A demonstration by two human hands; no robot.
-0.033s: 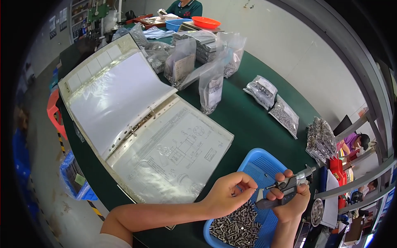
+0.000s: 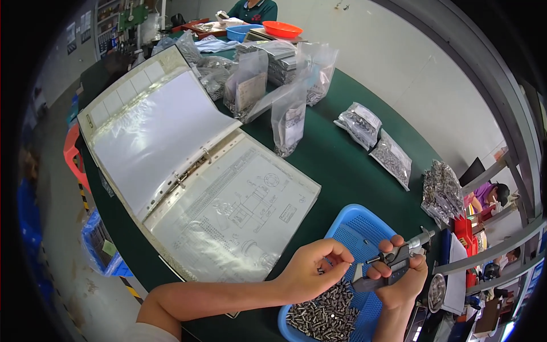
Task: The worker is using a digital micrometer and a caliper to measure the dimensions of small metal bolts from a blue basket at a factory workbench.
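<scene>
On the green table (image 2: 342, 165), the biggest thing before us is the open binder (image 2: 171, 154), with a clear plastic sleeve on its far half and a technical drawing (image 2: 239, 211) on the near half. Beyond it stand several clear bags of small metal parts (image 2: 288, 122), and two more such bags (image 2: 376, 142) lie flat toward the wall.

Near the table's front edge sits the blue basket (image 2: 356, 228), and in its near corner lies a heap of small metal pins (image 2: 325, 313).

Over this basket we hold the measuring gauge (image 2: 393, 265) in our right hand (image 2: 401, 279). This hand is closed around the gauge body, with the thumb lying on top. Our left hand (image 2: 316, 271) is curled, thumb and forefinger pinched together just beside the gauge's open end. It seems to hold one pin there, but the piece is too small to see for sure.

To do this step well, we judge that the pin should sit square between the two measuring faces, not tilted. The gauge should close gently, so the reading is true and the pin does not slip out. It helps to keep both hands over the basket, so a dropped pin falls back among the others, and to keep the drawing in view for comparing.
</scene>
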